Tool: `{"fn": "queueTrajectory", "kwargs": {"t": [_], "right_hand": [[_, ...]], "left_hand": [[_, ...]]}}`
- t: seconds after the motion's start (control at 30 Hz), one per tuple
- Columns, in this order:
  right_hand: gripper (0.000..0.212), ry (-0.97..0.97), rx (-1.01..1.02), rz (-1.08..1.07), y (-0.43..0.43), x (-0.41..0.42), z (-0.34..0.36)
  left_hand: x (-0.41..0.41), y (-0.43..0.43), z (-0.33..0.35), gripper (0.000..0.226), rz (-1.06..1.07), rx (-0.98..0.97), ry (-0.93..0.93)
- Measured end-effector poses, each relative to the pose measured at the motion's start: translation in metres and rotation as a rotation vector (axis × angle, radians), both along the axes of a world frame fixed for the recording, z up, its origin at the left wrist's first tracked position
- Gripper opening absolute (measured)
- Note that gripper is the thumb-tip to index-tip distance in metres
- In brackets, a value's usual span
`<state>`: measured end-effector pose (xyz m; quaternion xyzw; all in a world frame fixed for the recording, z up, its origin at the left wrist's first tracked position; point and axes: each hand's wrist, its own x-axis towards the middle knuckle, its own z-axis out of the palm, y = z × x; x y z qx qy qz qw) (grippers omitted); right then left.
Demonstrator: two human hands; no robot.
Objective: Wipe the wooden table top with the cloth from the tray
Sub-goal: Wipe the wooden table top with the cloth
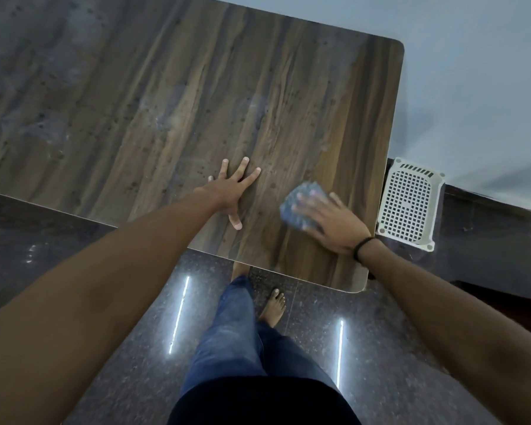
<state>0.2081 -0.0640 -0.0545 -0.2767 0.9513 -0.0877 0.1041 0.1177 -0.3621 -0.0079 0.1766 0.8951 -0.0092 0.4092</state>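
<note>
The dark wooden table top [196,96] fills the upper half of the head view. A blue-grey speckled cloth [292,207] lies on it near the front right corner. My right hand [328,222] presses flat on the cloth with fingers stretched over it; the hand looks slightly blurred. My left hand [232,191] rests flat on the bare wood just left of the cloth, fingers spread. The white perforated tray [410,207] sits off the table's right edge on a dark ledge and holds nothing visible.
A pale wall [472,72] runs behind and to the right of the table. Below the front edge lies a glossy dark stone floor [380,348] with light reflections, where my legs in blue jeans and a bare foot [273,308] stand.
</note>
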Motion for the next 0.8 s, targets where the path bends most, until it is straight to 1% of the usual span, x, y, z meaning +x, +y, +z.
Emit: {"fn": "queueTrajectory", "kwargs": {"t": [0.03, 0.07, 0.1, 0.13, 0.17, 0.2, 0.23, 0.27, 0.3, 0.33, 0.37, 0.4, 0.47, 0.5, 0.53, 0.6, 0.63, 0.67, 0.73, 0.77, 0.8], "right_hand": [[0.055, -0.045, -0.026, -0.274, -0.006, -0.006, 0.006], [0.057, -0.050, -0.042, -0.424, -0.021, -0.005, 0.009], [0.059, -0.035, -0.030, -0.372, -0.038, 0.002, 0.011], [0.057, -0.005, -0.013, -0.194, -0.044, 0.012, 0.005], [0.055, 0.042, 0.005, 0.029, -0.036, 0.020, -0.002], [0.053, 0.061, 0.011, 0.148, -0.020, 0.016, -0.003], [0.051, 0.080, 0.013, 0.124, -0.009, 0.004, -0.003], [0.051, 0.065, 0.003, -0.023, -0.003, -0.007, -0.004], [0.052, 0.022, -0.016, -0.239, -0.006, -0.015, 0.002], [0.054, -0.001, -0.039, -0.388, -0.018, -0.018, 0.006], [0.055, -0.001, -0.032, -0.396, -0.036, -0.014, 0.008], [0.055, 0.031, -0.008, -0.286, -0.049, -0.007, 0.007], [0.054, 0.089, 0.022, 0.046, -0.038, 0.003, -0.002], [0.054, 0.103, 0.024, 0.096, -0.022, -0.006, -0.002], [0.054, 0.092, 0.005, 0.017, -0.012, -0.019, -0.003], [0.055, -0.004, -0.045, -0.366, -0.017, -0.036, 0.005], [0.056, -0.015, -0.056, -0.458, -0.030, -0.034, 0.006], [0.056, -0.004, -0.043, -0.393, -0.044, -0.027, 0.007], [0.055, 0.007, -0.037, -0.023, -0.043, -0.009, 0.000], [0.055, -0.002, -0.041, 0.091, -0.027, -0.011, 0.001], [0.054, 0.011, -0.048, 0.091, -0.012, -0.022, 0.001]], "left_hand": [[-0.001, 0.000, 0.000, 0.155, -0.001, 0.003, -0.008], [-0.001, 0.000, 0.000, 0.155, 0.000, 0.011, -0.008], [-0.001, 0.000, -0.001, 0.155, -0.002, 0.015, -0.004], [-0.001, 0.000, -0.001, 0.155, -0.006, 0.013, -0.004], [-0.001, 0.000, -0.001, 0.155, -0.007, 0.009, -0.006], [-0.001, -0.001, -0.001, 0.154, -0.004, 0.006, -0.003], [0.000, -0.001, -0.001, 0.154, 0.000, 0.003, -0.001], [0.000, 0.000, 0.000, 0.154, 0.001, 0.003, -0.009], [0.000, 0.001, 0.001, 0.154, 0.000, 0.006, -0.021], [-0.001, 0.001, 0.001, 0.154, 0.000, 0.011, -0.026], [-0.001, 0.001, 0.002, 0.154, -0.001, 0.014, -0.025], [-0.001, 0.001, 0.003, 0.154, -0.004, 0.013, -0.021], [-0.001, 0.000, 0.003, 0.153, -0.004, 0.010, -0.018], [0.000, 0.000, 0.003, 0.153, 0.001, 0.012, -0.016], [0.000, 0.000, 0.003, 0.153, 0.005, 0.012, -0.018], [-0.001, 0.002, 0.003, 0.154, 0.003, 0.013, -0.035], [-0.002, 0.002, 0.003, 0.155, 0.004, 0.017, -0.035], [-0.003, 0.001, 0.002, 0.155, 0.003, 0.021, -0.030], [-0.003, -0.001, 0.002, 0.155, 0.002, 0.022, -0.022], [-0.003, -0.002, 0.002, 0.155, 0.000, 0.020, -0.015], [-0.002, -0.002, 0.002, 0.155, 0.000, 0.015, -0.010]]}}
